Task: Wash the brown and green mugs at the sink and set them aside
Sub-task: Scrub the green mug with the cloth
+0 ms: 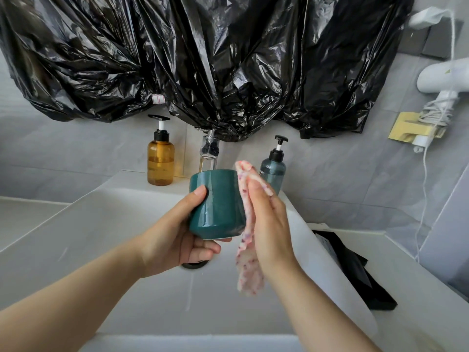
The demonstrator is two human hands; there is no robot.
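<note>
A dark green mug is held over the white sink, tilted with its rim away from me. My left hand grips it from the left and beneath, thumb on its side. My right hand presses a pink speckled cloth flat against the mug's right side; the cloth hangs down below the hand. No brown mug is in view. The sink drain shows just under my left hand.
A chrome faucet stands behind the mug, with an amber pump bottle to its left and a teal pump bottle to its right. Black plastic sheeting covers the wall above. A black cloth lies on the right counter. A white hair dryer hangs at right.
</note>
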